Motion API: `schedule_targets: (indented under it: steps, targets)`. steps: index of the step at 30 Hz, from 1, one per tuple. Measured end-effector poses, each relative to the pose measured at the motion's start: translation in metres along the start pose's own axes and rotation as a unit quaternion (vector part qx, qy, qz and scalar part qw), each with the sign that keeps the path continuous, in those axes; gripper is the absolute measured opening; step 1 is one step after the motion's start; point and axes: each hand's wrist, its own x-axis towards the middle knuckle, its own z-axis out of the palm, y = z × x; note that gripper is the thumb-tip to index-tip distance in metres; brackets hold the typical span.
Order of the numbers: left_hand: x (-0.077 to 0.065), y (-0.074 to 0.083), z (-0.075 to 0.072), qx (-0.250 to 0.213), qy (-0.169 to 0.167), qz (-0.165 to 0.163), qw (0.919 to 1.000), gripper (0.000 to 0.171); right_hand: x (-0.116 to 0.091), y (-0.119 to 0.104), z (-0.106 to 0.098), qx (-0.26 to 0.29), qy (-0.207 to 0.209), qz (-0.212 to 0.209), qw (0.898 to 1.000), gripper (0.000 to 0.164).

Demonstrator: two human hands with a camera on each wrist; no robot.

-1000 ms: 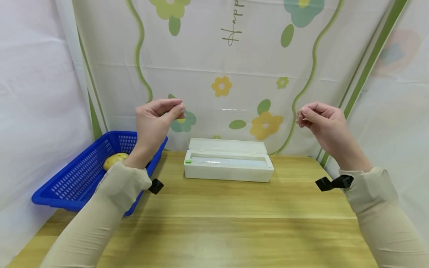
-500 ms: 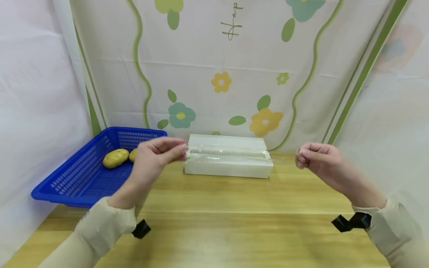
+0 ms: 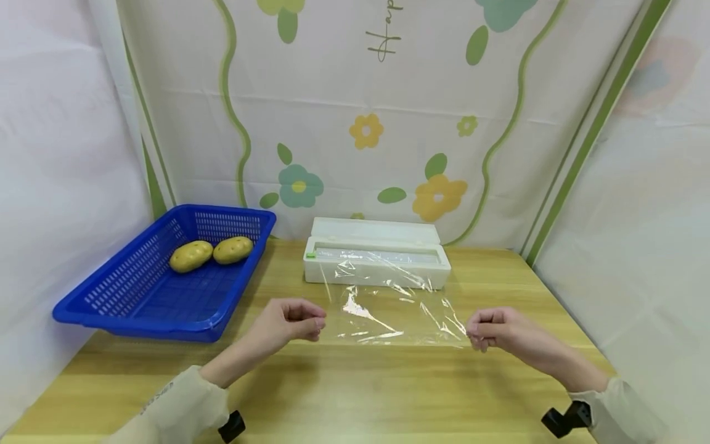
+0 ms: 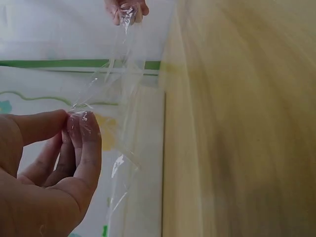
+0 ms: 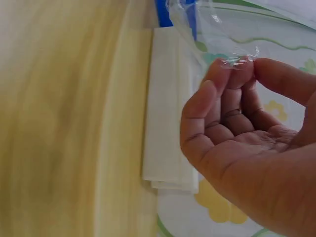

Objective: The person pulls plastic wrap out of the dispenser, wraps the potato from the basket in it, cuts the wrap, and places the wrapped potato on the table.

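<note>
A clear sheet of plastic wrap [image 3: 388,314] stretches between my two hands, in front of a white dispenser box [image 3: 377,274] with its lid raised. My left hand [image 3: 294,322] pinches one corner between thumb and fingertips; the left wrist view shows the film [image 4: 123,74] bunched there. At the opposite corner my right hand [image 3: 499,330] pinches the wrap the same way, and in the right wrist view the film [image 5: 234,61] lies crinkled over the fingertips. The sheet's far part overlaps the front of the box in the head view.
On the left stands a blue plastic basket [image 3: 150,308] holding two potatoes, one potato [image 3: 191,256] beside another potato [image 3: 233,250]. The wooden table [image 3: 366,394] runs back to a white curtain [image 3: 333,80] printed with flowers, and curtains also hang on both sides.
Both hands have come down and toward me from in front of the back curtain, drawing the wrap along. The potatoes, earlier partly covered by the left arm, now show fully.
</note>
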Motion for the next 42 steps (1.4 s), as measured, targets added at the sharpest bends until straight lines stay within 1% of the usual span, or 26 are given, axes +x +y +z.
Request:
schedule_targets:
  steps: [4,6,8,9,13,17,19,21,24,27,32,34,37,42]
  targets:
    - [-0.008,-0.013,0.001,-0.001,-0.038,-0.025,0.999,0.025,-0.003,0.012,0.007,-0.017,-0.015,0.047,0.999,0.024]
    - [-0.011,-0.018,0.001,0.003,-0.049,-0.039,0.998,0.026,-0.003,0.016,0.009,-0.028,-0.008,0.065,0.997,0.03]
    - [-0.012,-0.023,0.001,0.0,-0.061,-0.056,0.9966,0.026,-0.002,0.019,0.012,-0.037,0.016,0.087,0.995,0.035]
    - [-0.012,-0.026,0.002,-0.002,-0.062,-0.064,0.9961,0.024,-0.001,0.021,0.014,-0.043,0.03,0.097,0.994,0.037]
    - [-0.009,-0.038,0.007,-0.014,-0.051,-0.087,0.9948,0.021,0.006,0.028,0.023,-0.094,0.092,0.129,0.983,0.036]
    - [-0.006,-0.043,0.011,-0.001,-0.033,-0.093,0.9951,0.017,0.01,0.032,0.029,-0.172,0.133,0.134,0.967,0.03]
    - [-0.006,-0.044,0.011,0.008,-0.029,-0.092,0.9953,0.016,0.01,0.035,0.031,-0.198,0.148,0.129,0.96,0.03]
    - [-0.006,-0.044,0.012,0.013,-0.028,-0.093,0.9952,0.017,0.01,0.037,0.033,-0.212,0.163,0.127,0.955,0.031]
    - [-0.008,-0.043,0.012,0.021,-0.029,-0.095,0.9949,0.02,0.007,0.042,0.036,-0.216,0.182,0.129,0.951,0.032]
    - [-0.01,-0.042,0.013,0.029,-0.026,-0.098,0.9944,0.022,0.004,0.045,0.039,-0.224,0.19,0.136,0.946,0.034]
    - [-0.01,-0.043,0.011,0.046,-0.02,-0.099,0.9938,0.027,0.004,0.046,0.039,-0.244,0.189,0.141,0.941,0.036]
    - [-0.01,-0.043,0.011,0.047,-0.02,-0.1,0.9937,0.028,0.005,0.046,0.039,-0.244,0.186,0.146,0.94,0.036]
    - [-0.011,-0.044,0.009,0.05,-0.017,-0.102,0.9933,0.028,0.005,0.045,0.04,-0.24,0.179,0.15,0.942,0.03]
    - [-0.011,-0.046,0.004,0.113,-0.001,-0.089,0.9896,0.031,0.006,0.047,0.04,-0.234,0.177,0.142,0.946,0.02]
